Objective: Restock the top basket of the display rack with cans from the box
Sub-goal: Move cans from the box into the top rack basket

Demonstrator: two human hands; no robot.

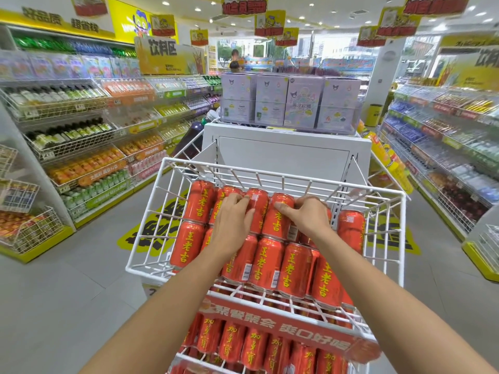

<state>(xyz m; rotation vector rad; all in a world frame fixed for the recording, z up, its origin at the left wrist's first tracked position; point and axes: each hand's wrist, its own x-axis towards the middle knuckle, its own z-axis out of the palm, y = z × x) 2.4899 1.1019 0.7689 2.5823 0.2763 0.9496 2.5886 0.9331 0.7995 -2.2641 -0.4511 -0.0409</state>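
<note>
Red cans (189,244) lie on their sides in rows in the white wire basket (243,171). The front row runs from the left wall across, and the back row is packed on the left. The left hand (232,222) lies over the back row left of the middle, fingers bent over the far end of a can and thumb along its side. Its grip looks lightly closed on that can, though the palm hides most of it. Just to the right, the right hand (310,217) stretches its thumb across a neighbouring can and curls its fingers over the far side, so this grip too wraps a can rather than lying loose. Farther right a gap shows bare wire, then a lone can (351,230) sits by the right wall. The step in hand seems to be seating fresh cans in the back row. The box is out of view. The next move calls for letting go, fetching more cans from it and filling that right-hand gap.
</note>
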